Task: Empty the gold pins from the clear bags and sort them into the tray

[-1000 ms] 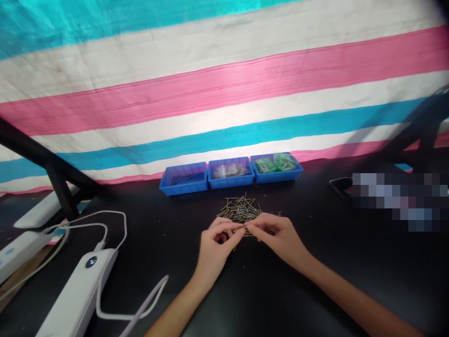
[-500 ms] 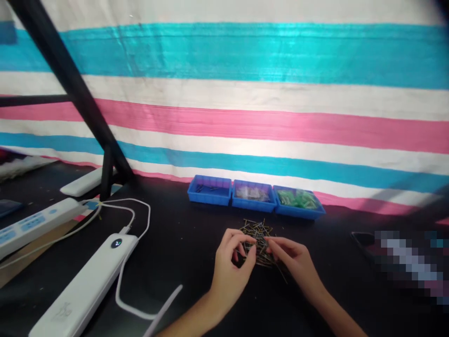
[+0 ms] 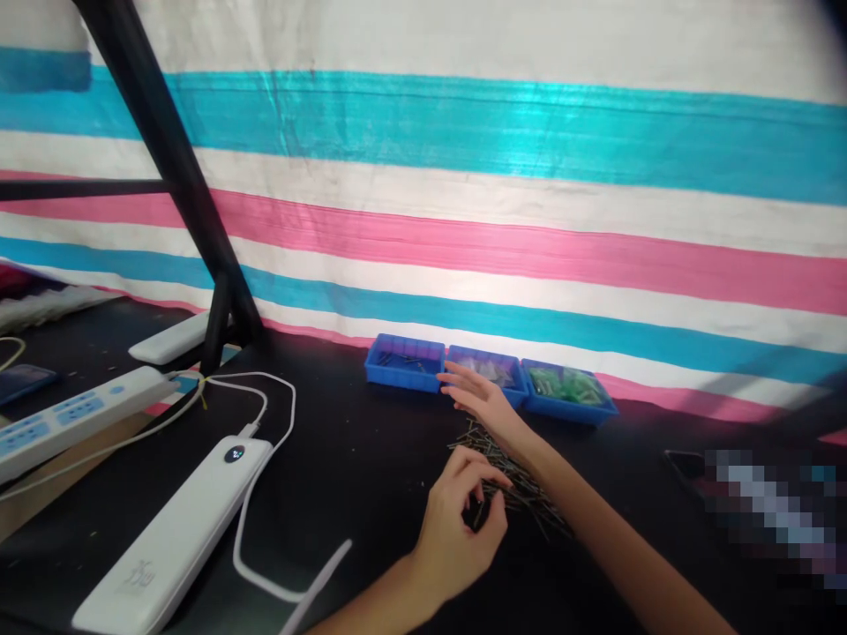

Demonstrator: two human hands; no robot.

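The left hand (image 3: pixel 463 527) sits low in the middle of the view, its fingers curled in and the thumb drawn toward the fingertips. It is right at the near edge of a loose pile of thin metal pins (image 3: pixel 509 496). Whether a pin is caught between those fingertips I cannot tell. The pile lies on the black table (image 3: pixel 371 459), at about 1 o'clock from that hand and touching it.

The right hand (image 3: pixel 483 399) is stretched out past the pile toward 12 o'clock, palm down, fingers long and spread apart, pinching nothing that shows. Its forearm crosses over the far side of the pins. The fingertips hover at the seam between two blue trays: the left tray (image 3: pixel 403 379), with a few dark slivers in it, and the middle tray (image 3: pixel 490 353), with pale clear bits. A third tray (image 3: pixel 569 407) sits at 3 o'clock from these, touching the middle one and filled with green pieces. All three stand in a row against the striped cloth backdrop (image 3: pixel 463 247).

At 9 o'clock from the left hand lies a white power bank (image 3: pixel 176 540), with a white cable (image 3: pixel 265 578) looping around it. Farther toward 10 o'clock there is a white power strip (image 3: pixel 72 419) and a black slanted strut (image 3: pixel 165 150).
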